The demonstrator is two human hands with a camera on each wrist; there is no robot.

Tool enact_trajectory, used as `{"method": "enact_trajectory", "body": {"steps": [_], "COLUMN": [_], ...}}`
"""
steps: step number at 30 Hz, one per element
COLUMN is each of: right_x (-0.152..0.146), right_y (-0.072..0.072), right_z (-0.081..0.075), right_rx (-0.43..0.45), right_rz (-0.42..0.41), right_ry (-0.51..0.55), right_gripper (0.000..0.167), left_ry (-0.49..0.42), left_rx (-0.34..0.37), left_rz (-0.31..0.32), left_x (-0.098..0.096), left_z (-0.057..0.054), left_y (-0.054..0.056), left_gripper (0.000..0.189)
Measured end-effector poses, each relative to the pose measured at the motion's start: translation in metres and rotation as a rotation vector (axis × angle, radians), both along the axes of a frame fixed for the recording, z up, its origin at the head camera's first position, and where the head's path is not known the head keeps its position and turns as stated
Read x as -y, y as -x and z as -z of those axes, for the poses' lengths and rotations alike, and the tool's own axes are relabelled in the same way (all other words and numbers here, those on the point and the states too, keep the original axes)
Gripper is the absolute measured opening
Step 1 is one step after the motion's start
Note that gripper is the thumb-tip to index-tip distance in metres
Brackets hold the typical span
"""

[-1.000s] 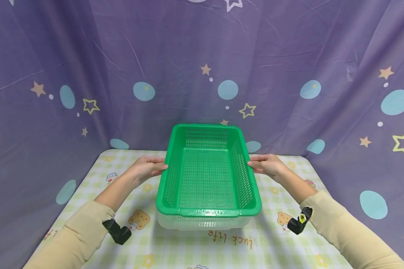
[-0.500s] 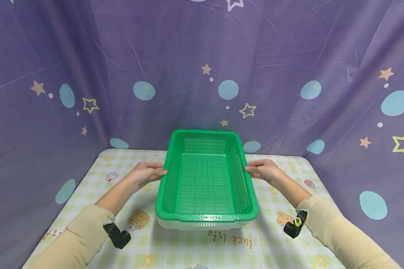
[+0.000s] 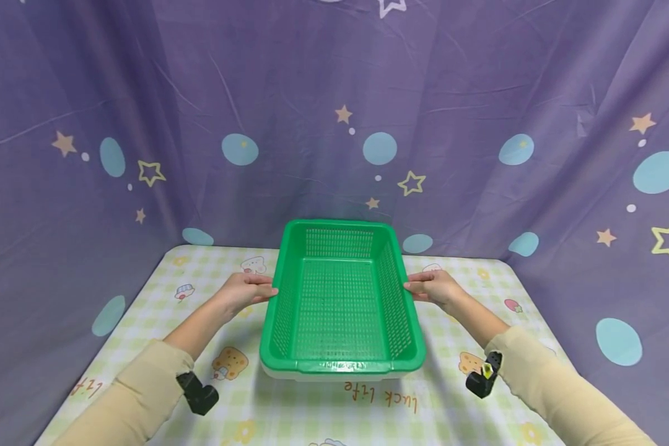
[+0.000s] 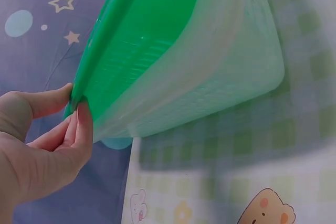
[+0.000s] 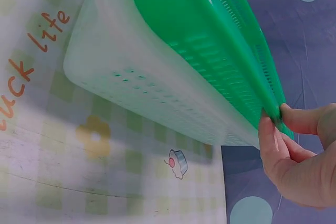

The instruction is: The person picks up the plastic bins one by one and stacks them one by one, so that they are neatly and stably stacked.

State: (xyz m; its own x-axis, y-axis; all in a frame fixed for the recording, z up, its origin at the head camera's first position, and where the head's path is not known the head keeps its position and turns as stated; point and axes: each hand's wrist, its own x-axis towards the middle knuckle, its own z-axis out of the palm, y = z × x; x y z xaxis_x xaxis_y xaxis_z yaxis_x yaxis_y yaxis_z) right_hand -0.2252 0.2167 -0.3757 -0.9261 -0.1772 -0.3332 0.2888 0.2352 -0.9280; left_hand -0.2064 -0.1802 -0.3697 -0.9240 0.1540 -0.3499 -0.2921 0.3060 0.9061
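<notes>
A green rectangular plastic basket with slotted walls sits partly inside a whitish translucent basket in the middle of the table. The green rim stands above the white one, as both wrist views show. My left hand pinches the left side of the green rim between thumb and fingers. On the opposite side my right hand pinches the right rim the same way. Nothing lies inside the green basket. In the head view most of the white basket is hidden beneath the green one.
The table has a green-and-white checked cloth with cartoon prints. Behind it and at both sides hangs a purple curtain with stars and blue ovals. A black wrist camera is mounted at each sleeve.
Both hands have lowered the green basket, so it sits deeper in the white basket and less of the white wall shows. The grip on both rims stays the same.
</notes>
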Motion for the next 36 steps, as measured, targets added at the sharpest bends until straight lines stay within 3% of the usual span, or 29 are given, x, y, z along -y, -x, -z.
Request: {"method": "enact_trajectory", "body": {"steps": [7,19,28,31,36], "right_x": [0.007,0.012,0.013,0.012,0.013], "right_y": [0.000,-0.007,-0.015,-0.017,-0.017], "right_z": [0.007,0.010,0.014,0.016,0.019], "right_rx": [-0.055,-0.141,-0.206,-0.217,-0.223], "right_rz": [0.008,0.050,0.047,0.055,0.094], "right_ry": [-0.165,-0.374,-0.461,-0.481,-0.468], "right_gripper": [0.044,0.039,0.037,0.036,0.037], "left_ry": [0.100,0.306,0.457,0.456,0.418], "left_rx": [-0.062,-0.163,-0.313,-0.312,-0.257], "left_rz": [-0.013,-0.006,0.043,0.033,-0.037], "left_x": [-0.001,-0.006,-0.009,-0.009,-0.008], "left_z": [0.010,0.008,0.014,0.015,0.016], "left_y": [-0.002,-0.009,-0.016,-0.017,-0.017], "left_gripper": [0.052,0.047,0.040,0.039,0.041]}}
